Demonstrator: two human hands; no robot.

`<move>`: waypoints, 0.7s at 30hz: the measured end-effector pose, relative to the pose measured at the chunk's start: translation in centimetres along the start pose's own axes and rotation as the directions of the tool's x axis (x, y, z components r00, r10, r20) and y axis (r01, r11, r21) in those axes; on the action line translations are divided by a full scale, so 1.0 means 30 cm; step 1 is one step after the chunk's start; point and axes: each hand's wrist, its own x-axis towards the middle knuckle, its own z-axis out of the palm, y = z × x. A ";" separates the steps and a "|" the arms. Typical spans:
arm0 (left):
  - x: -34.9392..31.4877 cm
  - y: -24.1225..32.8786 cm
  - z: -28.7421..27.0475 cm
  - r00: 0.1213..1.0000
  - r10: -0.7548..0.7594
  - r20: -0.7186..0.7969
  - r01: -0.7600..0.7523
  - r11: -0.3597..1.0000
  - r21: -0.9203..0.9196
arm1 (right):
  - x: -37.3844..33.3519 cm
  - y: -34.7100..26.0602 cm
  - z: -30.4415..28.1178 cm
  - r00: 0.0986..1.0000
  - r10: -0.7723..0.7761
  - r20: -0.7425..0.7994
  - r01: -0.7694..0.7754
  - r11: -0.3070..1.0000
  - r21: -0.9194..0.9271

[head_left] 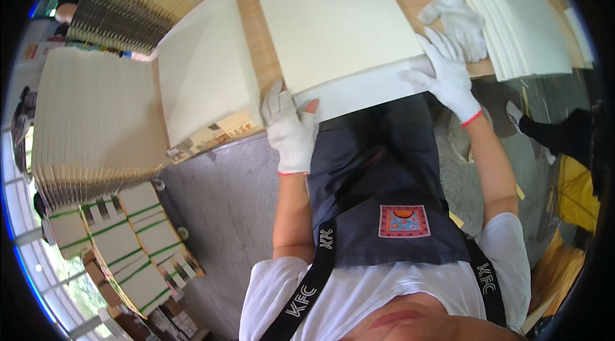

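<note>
A large cream-white sheet [336, 21] lies on the wooden table in front of me, with a whiter strip [365, 92] along its near edge. My left hand [289, 128], in a white knit glove with the thumb tip bare, rests at the near left corner. Its fingers stretch up along the side and the thumb stands apart by the strip. At the near right corner is my gloved right hand [445, 72], its fingers spread and its thumb lying over the strip. Both hands touch the edges. Just beyond the right hand lies a loose white glove [464, 24] with a red cuff edge.
A thick cream stack [208, 65] stands left of the sheet. Tall stacks of folded sheets [96, 110] rise farther left, with another stack [506, 14] at right. Strapped bundles [128, 238] sit on a pallet at lower left. Another person's leg [557, 139] shows at right.
</note>
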 end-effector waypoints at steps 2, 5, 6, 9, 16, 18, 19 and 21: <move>-0.002 -0.011 0.003 1.000 0.007 0.002 -0.007 1.000 0.012 | -0.001 -0.012 0.000 1.000 0.012 -0.001 -0.012 1.000 -0.001; 0.001 -0.017 0.002 1.000 0.003 0.007 -0.003 1.000 0.029 | -0.001 -0.016 0.003 1.000 0.029 0.008 -0.029 0.999 0.038; 0.004 -0.015 0.002 1.000 0.010 0.010 -0.010 1.000 0.027 | -0.001 -0.016 -0.005 0.999 0.036 0.012 -0.037 0.998 0.058; 0.006 -0.024 0.010 0.997 0.072 0.016 -0.072 0.997 0.017 | -0.021 -0.003 0.003 1.000 0.011 -0.016 -0.011 0.998 0.057; -0.001 -0.042 0.015 0.997 0.072 0.035 -0.072 0.997 0.003 | -0.019 0.019 0.048 0.994 -0.048 -0.098 0.061 0.989 0.137; -0.013 -0.058 0.036 0.991 0.127 -0.032 -0.128 0.992 -0.013 | -0.019 0.021 0.049 0.991 -0.051 -0.127 0.070 0.986 0.153; -0.011 -0.053 0.038 0.993 0.109 -0.056 -0.110 0.994 -0.013 | -0.023 0.022 0.055 0.990 -0.035 -0.135 0.057 0.985 0.162; -0.010 -0.027 0.043 0.992 0.077 -0.104 -0.080 0.996 -0.030 | -0.035 0.019 0.045 0.992 -0.009 -0.124 0.031 0.984 0.175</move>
